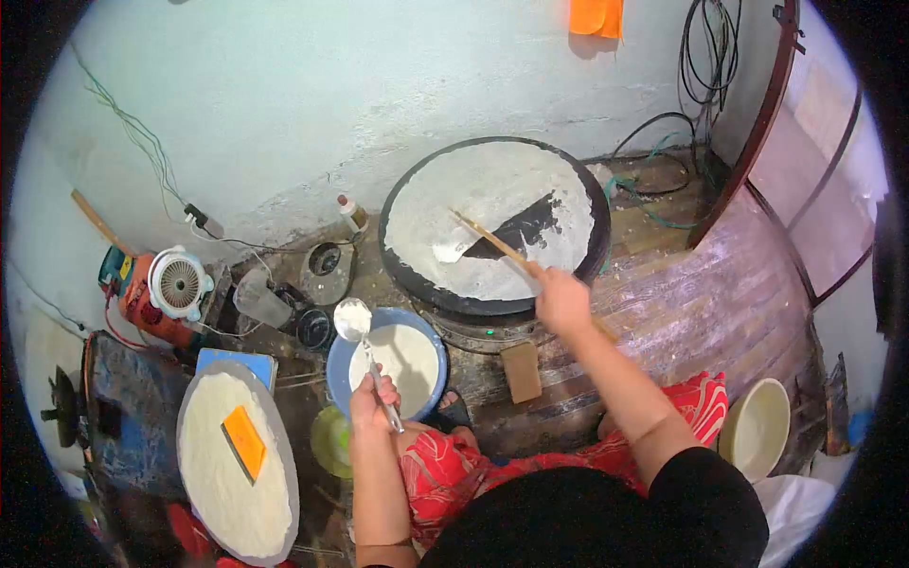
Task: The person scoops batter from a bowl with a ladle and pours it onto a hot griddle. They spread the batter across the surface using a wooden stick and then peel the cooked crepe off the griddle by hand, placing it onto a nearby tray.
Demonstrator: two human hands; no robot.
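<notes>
My left hand (367,402) is closed around the handle of a metal ladle (353,320). The ladle's bowl, coated in white batter, is over the rim of a blue basin (335,364) of white batter (407,355). My right hand (564,301) grips a wooden stick spreader (497,244), its far end over a large round black griddle (402,272). White batter (473,175) coats most of the griddle. A dark uncovered wedge (530,225) shows near its middle, and a wetter patch lies left of the stick.
At left, an orange scraper (244,443) lies on a pale, round-looking sheet or stack (232,511). Near it are a white fan-like blower (180,284), a clear jug (260,298) and a small bottle (352,214). A brick (521,372) stands before the griddle; a cream bucket (757,431) is at right.
</notes>
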